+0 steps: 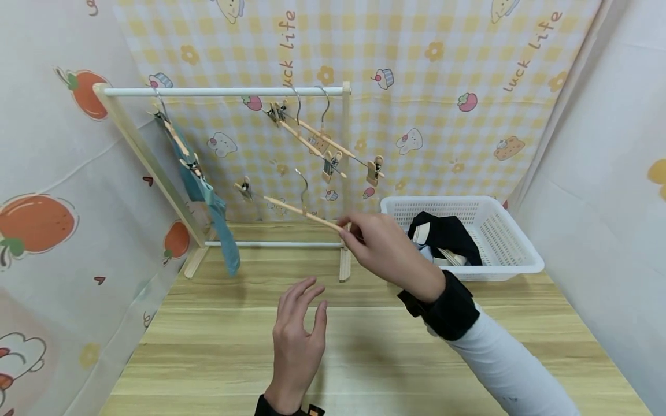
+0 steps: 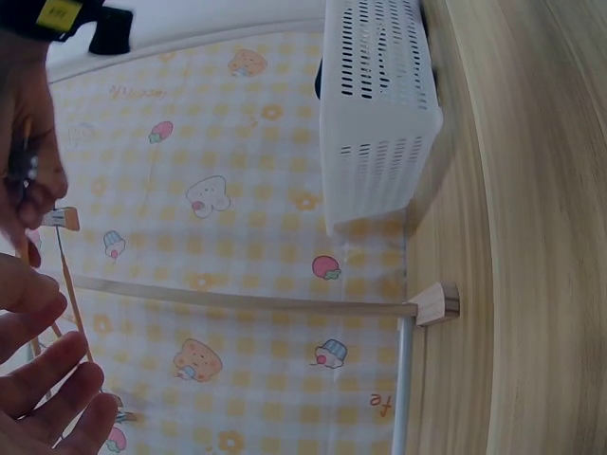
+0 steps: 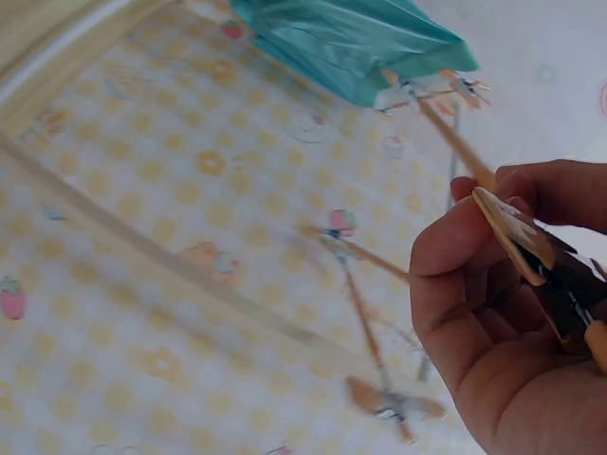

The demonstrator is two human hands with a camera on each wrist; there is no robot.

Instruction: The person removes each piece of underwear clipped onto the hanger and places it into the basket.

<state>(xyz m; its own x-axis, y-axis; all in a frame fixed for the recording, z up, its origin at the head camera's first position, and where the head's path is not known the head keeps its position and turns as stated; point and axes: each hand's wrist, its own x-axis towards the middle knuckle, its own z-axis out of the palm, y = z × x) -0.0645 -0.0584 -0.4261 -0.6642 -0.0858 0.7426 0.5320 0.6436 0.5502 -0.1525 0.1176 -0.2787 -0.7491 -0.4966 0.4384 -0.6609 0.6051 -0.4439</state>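
Observation:
My right hand (image 1: 382, 245) holds a wooden clip hanger (image 1: 296, 211) by its right end, in front of the small rack. The hanger's metal hook points up, and a clip sits at its far left end. In the right wrist view, the thumb and fingers pinch a wooden clip (image 3: 517, 235) of this hanger. My left hand (image 1: 299, 335) is raised over the table with its fingers loosely extended, touching nothing. Teal cloth (image 1: 226, 242) hangs clipped from another hanger (image 1: 177, 138) at the rack's left end.
The rack's white top rail (image 1: 224, 92) also carries two bare clip hangers (image 1: 307, 141) near its right post. Behind my right hand stands a white perforated basket (image 1: 512, 242) with dark and light folded cloth (image 1: 450, 234). Patterned curtains surround the wooden table (image 1: 208, 358).

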